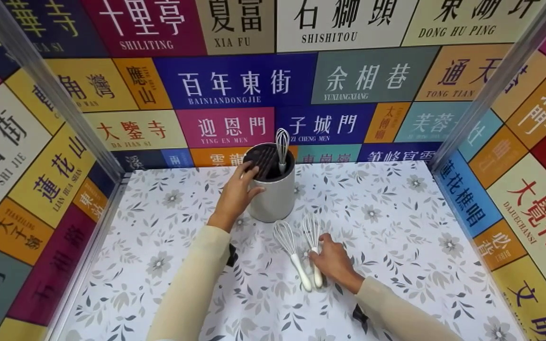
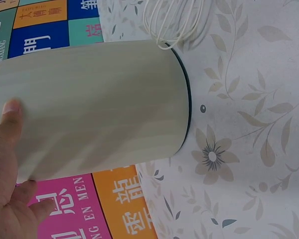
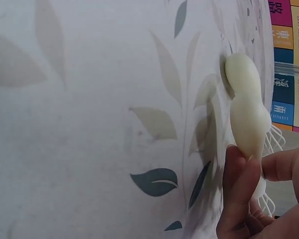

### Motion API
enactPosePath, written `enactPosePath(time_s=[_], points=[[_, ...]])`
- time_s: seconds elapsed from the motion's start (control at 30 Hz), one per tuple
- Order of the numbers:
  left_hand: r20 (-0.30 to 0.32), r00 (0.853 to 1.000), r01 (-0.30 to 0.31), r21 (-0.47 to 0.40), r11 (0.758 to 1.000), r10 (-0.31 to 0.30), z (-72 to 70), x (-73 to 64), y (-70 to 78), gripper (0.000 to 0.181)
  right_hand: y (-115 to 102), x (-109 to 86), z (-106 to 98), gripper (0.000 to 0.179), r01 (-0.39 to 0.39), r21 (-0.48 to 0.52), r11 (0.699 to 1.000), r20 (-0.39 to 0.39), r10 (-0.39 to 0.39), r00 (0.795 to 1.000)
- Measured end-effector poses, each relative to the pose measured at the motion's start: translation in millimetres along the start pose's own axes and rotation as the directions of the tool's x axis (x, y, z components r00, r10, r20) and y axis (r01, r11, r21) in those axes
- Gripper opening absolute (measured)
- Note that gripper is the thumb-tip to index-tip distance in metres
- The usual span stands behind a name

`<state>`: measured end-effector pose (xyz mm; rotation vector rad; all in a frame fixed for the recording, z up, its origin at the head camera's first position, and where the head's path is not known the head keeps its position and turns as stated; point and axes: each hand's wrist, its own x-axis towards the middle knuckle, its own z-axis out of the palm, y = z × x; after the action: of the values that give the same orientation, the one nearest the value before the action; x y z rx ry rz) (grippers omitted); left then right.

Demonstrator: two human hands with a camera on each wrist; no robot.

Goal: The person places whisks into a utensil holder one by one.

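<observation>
A pale grey utensil holder point(image 1: 272, 203) with a dark slotted insert stands upright on the table. My left hand point(image 1: 239, 192) holds it at the left of the rim, fingers over the edge and thumb on the outer wall point(image 2: 99, 109). One small whisk point(image 1: 281, 142) stands in its opening, wires up. Two white-handled whisks lie in front of the holder, wire ends towards it. My right hand point(image 1: 335, 259) pinches the right whisk point(image 1: 318, 278) near the top of its handle point(image 3: 245, 107). Close beside it on the left is the other whisk point(image 1: 299, 270).
A white cloth point(image 1: 168, 265) with grey leaves and flowers covers the table. Behind the holder rises a back wall point(image 1: 235, 80) of coloured sign panels. Similar panels close off the left side point(image 1: 31, 184) and the right side point(image 1: 524, 189), with clear posts at the corners.
</observation>
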<state>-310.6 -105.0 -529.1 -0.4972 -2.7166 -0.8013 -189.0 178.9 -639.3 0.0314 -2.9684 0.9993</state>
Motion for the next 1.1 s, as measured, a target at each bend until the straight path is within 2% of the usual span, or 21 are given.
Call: enactPosePath(time_s=[0.23,0.37,0.67,0.93,1.1], points=[[0.016,1.0,0.017,0.005,1.0,-0.017,0.5,0.2,0.8,0.061,-6.2,4.1,-11.0,0.049,-0.024,0.024,0.999,0.031,0.024,0.999],[0.017,1.0,0.022,-0.003,1.0,-0.022,0.7,0.1,1.0,0.061,-11.1,9.3,-19.3,0.051,0.004,0.06,0.998,0.012,-0.004,1.0],[-0.014,1.0,-0.01,-0.016,1.0,0.01,0.2,0.2,-0.1,0.061,-26.6,20.6,-36.7,0.053,0.032,0.086,0.996,0.004,-0.032,0.999],[0.005,1.0,0.008,-0.009,1.0,-0.008,0.3,0.6,-0.5,0.062,-41.3,28.6,-50.2,0.052,0.084,0.109,0.99,-0.04,-0.08,0.996],[0.002,1.0,-0.003,0.004,1.0,0.003,0.4,0.5,-1.0,0.063,-51.6,34.4,-59.6,0.05,0.125,0.129,0.984,-0.055,-0.119,0.991]])
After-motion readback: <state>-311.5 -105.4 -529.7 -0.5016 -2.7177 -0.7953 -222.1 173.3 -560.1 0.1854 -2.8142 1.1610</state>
